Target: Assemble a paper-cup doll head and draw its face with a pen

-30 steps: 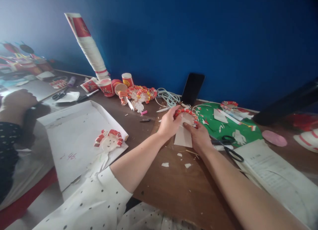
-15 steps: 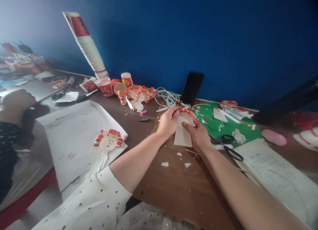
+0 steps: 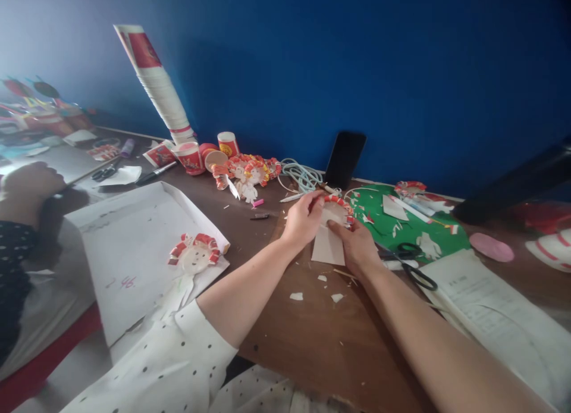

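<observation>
Both hands are on a paper cutout figure (image 3: 335, 209) with a round pale middle and a curled red-and-white rim. My left hand (image 3: 304, 218) pinches its upper left rim, fingertips curled in. From the right, my right hand (image 3: 357, 244) grips its lower edge, thumb lying on the front. A plain white paper strip (image 3: 328, 248) hangs below the round part; whether it is joined to the figure I cannot tell. Black-handled scissors (image 3: 420, 276) lie right of my right hand. Small paper scraps (image 3: 296, 296) are on the brown table (image 3: 307, 335) below.
Left, a white box lid (image 3: 134, 240) bears a finished-looking paper doll (image 3: 195, 255). Behind are paper cups (image 3: 190, 158), more dolls (image 3: 250, 174), a cable (image 3: 303, 174) and a leaning phone (image 3: 345, 160). A green sheet (image 3: 379, 213) and booklet (image 3: 486, 294) lie right. Another person's hand (image 3: 33, 181) is far left.
Hardly anything differs. My left fingers have shifted very slightly along the rim of the paper figure; both hands keep their hold, and the view has moved a touch.
</observation>
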Demonstrator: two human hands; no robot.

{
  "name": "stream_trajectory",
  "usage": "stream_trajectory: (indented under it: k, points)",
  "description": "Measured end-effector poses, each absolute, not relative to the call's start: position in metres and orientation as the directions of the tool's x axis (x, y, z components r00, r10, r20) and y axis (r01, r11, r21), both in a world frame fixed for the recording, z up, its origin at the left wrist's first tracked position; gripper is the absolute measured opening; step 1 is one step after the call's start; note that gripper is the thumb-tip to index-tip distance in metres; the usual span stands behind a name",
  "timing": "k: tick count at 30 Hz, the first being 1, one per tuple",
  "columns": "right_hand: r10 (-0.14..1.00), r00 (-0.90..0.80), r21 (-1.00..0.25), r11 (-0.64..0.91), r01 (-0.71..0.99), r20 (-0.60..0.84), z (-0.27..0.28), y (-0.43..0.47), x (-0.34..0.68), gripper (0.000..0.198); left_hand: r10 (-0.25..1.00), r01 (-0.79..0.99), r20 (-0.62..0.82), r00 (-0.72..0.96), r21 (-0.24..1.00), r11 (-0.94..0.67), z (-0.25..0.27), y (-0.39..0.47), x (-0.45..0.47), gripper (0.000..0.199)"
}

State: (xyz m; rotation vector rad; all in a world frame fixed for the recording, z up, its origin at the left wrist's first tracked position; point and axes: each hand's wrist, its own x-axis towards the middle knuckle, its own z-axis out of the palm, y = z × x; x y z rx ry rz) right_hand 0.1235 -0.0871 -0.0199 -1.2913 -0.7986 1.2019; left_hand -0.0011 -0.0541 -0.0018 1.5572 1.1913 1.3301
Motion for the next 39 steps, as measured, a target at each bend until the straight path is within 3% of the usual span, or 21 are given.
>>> stream_trajectory:
  k: [6,15,18,21,27,39]
  points:
    - [0.928,0.344,-0.964,-0.057,-0.258,-0.147,-0.02,-0.086,0.122,0.037,0.988,0.009,0.152,-0.032,0.988,-0.152,-0.008,-0.046,0.001,0.046]
    - [0.915,0.385,-0.982,-0.05,-0.185,-0.119,-0.021,-0.086,0.123,0.038,0.987,0.325,0.159,0.024,0.932,-0.158,-0.009,-0.05,0.0,0.044]
    - [0.912,0.396,-0.99,-0.058,-0.129,-0.106,-0.023,-0.085,0.124,0.039,0.985,0.286,0.17,0.031,0.943,-0.172,-0.009,-0.052,0.002,0.038]
    - [0.919,0.389,-0.995,-0.026,-0.095,-0.061,-0.025,-0.085,0.125,0.04,0.98,0.251,0.192,0.047,0.947,-0.198,-0.013,-0.052,0.004,0.051]
    - [0.924,0.376,-0.991,-0.022,-0.134,-0.072,-0.025,-0.085,0.123,0.04,0.962,0.371,0.265,0.064,0.888,-0.27,-0.015,-0.053,0.005,0.04]
    - [0.939,0.338,-0.989,-0.011,-0.15,-0.062,-0.03,-0.083,0.126,0.044,0.957,0.439,0.288,0.035,0.856,-0.273,-0.014,-0.055,0.003,0.036]
